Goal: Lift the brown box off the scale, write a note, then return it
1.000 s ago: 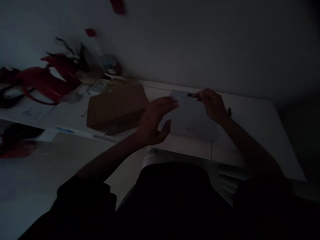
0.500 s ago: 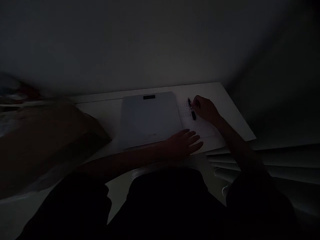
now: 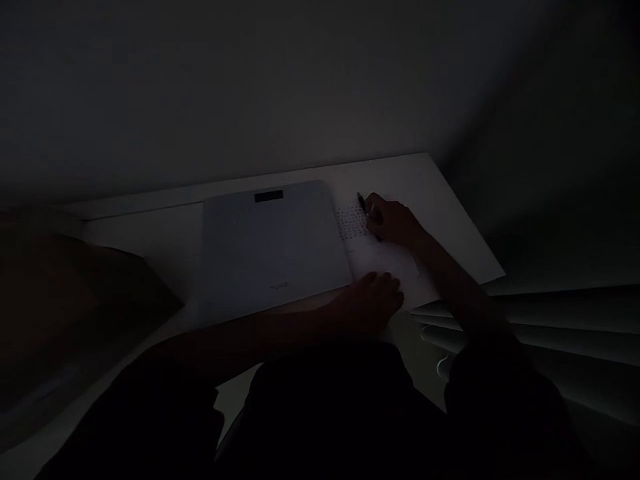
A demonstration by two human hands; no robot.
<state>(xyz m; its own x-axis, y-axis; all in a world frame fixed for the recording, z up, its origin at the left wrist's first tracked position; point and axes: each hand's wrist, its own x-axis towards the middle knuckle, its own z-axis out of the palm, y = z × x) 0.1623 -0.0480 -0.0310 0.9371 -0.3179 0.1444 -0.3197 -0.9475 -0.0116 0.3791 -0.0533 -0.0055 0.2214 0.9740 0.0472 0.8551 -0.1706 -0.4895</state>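
Dim light covers everything. My right hand (image 3: 395,221) has its fingers closed round a dark pen (image 3: 361,200) over the paper; the far end of the pen sticks out past the fingers and the rest is hidden. On the white desk lies the sheet of paper (image 3: 383,257), with rows of dark marks on its upper left part. My left hand (image 3: 369,300) rests at the near edge of the paper, fingers curled in, with nothing seen in them. Beside the paper, to the left, lies a flat pale bathroom scale (image 3: 270,247) with a dark display window.
The white desk (image 3: 425,180) stands against a grey wall (image 3: 280,87). At the left a brown box or bag (image 3: 100,287) juts over the desk, its outline blurred. Pale folds, perhaps of a curtain (image 3: 560,320), hang at the right. My dark-clothed lap is below.
My left hand's spread fingers have curled in. The right hand has closed in over the pen, now hiding more of it. The view has shifted, so desk items appear farther left.
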